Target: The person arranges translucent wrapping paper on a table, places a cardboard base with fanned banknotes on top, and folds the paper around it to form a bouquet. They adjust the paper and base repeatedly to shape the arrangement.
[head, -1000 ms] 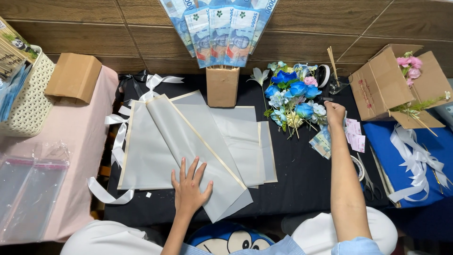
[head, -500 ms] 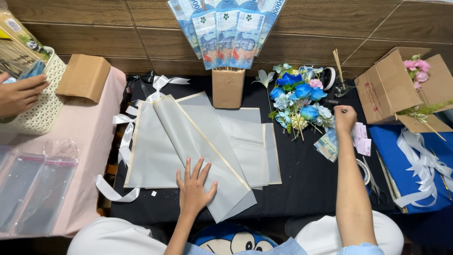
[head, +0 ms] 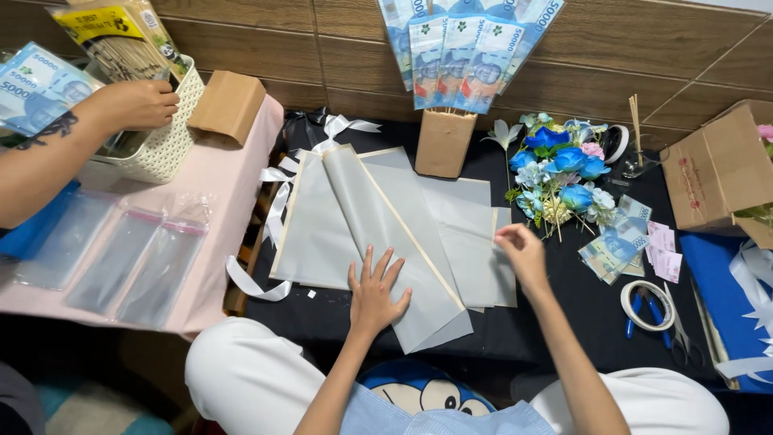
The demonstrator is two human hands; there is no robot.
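At the bottom centre of the frame, the left hand [head: 377, 292] lies flat with the fingers spread open, and it presses on the grey wrapping sheets [head: 378, 217] that are fanned out on the black cloth [head: 564, 314]. A little to the right, the right hand [head: 522, 251] rests on the right edge of the same stack. Its fingers are curled, and they seem to pinch the border of one sheet, but I cannot tell surely if they grip it. The sheets occupy the middle of the frame, one over another.

In my judgement the thin sheets can slide out of their fan if the flat hand lifts while the other hand pulls, and a hard pull at the edge can make a crease. The white ribbon [head: 278, 205] lies at the left edge of the sheets and could be dragged with them.

To the lower right there is a tape roll [head: 648, 304] beside blue scissors [head: 640, 318]. Further up are loose banknotes [head: 616, 246] and a bouquet of blue flowers [head: 564, 173]. Behind the sheets stands a brown paper holder [head: 443, 143] with a fan of banknotes [head: 467, 48]; a wide movement could tip it. At the upper left, another person's hand [head: 133, 105] reaches into a white basket [head: 173, 133] over a pink cloth [head: 217, 173] with clear plastic sleeves [head: 133, 258].
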